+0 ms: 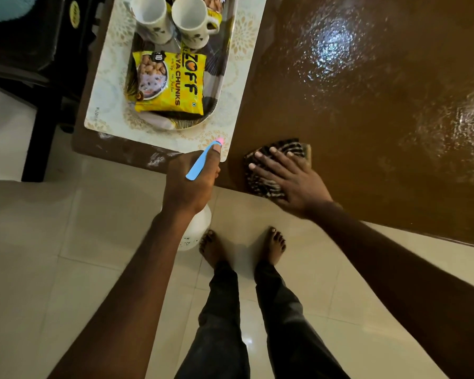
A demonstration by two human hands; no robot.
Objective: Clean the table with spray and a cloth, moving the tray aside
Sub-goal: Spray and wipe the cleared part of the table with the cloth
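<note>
My left hand (192, 181) grips a spray bottle (196, 231) by its neck; the blue trigger (201, 164) and pink nozzle lie over my fingers, and the white body hangs below the table edge. My right hand (288, 177) lies flat, fingers spread, on a dark striped cloth (263, 184) at the near edge of the brown table (367, 119). The tray (225, 50) sits on a cream placemat (107, 86) at the table's left end, carrying two white mugs (151, 17) and a yellow snack packet (170, 80).
The table surface shines wet to the right of the tray. A dark plastic chair (33, 45) stands left of the table. Cream floor tiles (66, 255) lie below, with my bare feet (277, 244) close to the table edge.
</note>
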